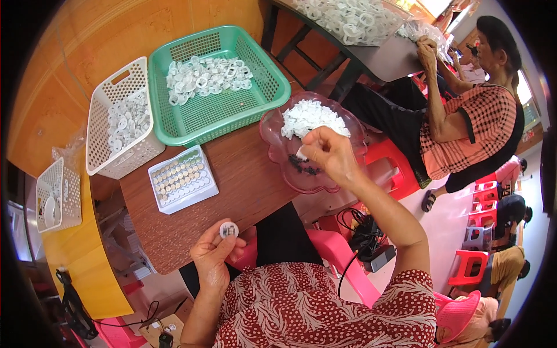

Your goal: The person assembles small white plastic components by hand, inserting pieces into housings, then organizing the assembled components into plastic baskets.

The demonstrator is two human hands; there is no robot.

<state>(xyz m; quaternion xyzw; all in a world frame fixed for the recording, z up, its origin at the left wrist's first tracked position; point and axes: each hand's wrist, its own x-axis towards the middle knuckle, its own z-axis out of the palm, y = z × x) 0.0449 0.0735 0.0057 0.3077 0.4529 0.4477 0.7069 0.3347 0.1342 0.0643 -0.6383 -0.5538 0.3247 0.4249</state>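
Note:
Between the thumb and fingers of my left hand is a small round white plastic case with dark and metallic parts inside; it is held up near the table's front edge. My right hand reaches over a pink scalloped bowl, its thumb and forefinger pinched on a small white piece. Small white plastic pieces are heaped at the bowl's far side, and small black parts lie beneath my right hand. A white tray to the left holds rows of silvery button cells.
Behind the tray stand a green basket and a white basket, both with ring-shaped plastic parts. A smaller white basket is farther left. At the right, a co-worker sits by another table. Black cables hang beside my pink chair.

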